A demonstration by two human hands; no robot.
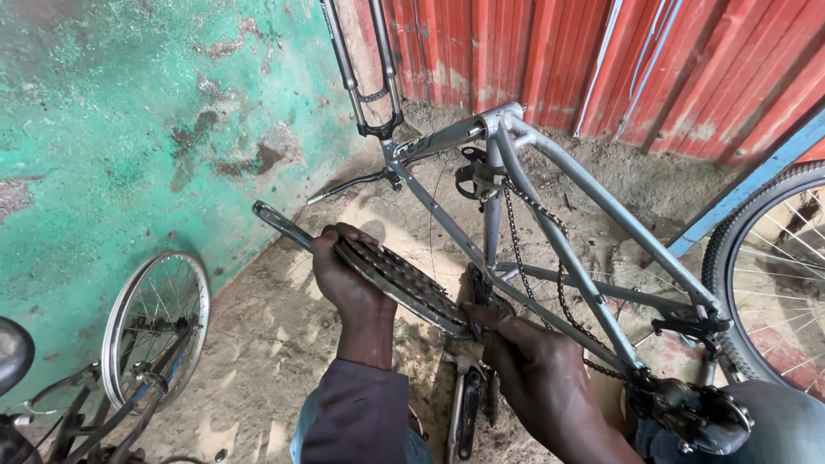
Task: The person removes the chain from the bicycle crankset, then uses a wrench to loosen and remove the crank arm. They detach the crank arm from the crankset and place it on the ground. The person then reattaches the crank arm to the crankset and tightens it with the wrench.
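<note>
Sandy ground (258,344) runs between a peeling green wall (129,112) and red corrugated sheeting (601,60). On it stands an upside-down grey bicycle frame (567,249). The left hand (344,279) is clenched around the toothed chainring (404,283), whose crank arm (282,225) juts up to the left. The right hand (533,361) presses its fingers at the frame's bottom bracket, where the chainring ends; what they pinch is hidden. A loose chain (516,232) drapes over the frame. A spoked wheel (155,322) stands left, a tyred wheel (769,275) right.

A peeling green plaster wall (129,112) met a red corrugated metal wall (653,60) above a sandy dirt floor (266,361) in daylight.
</note>
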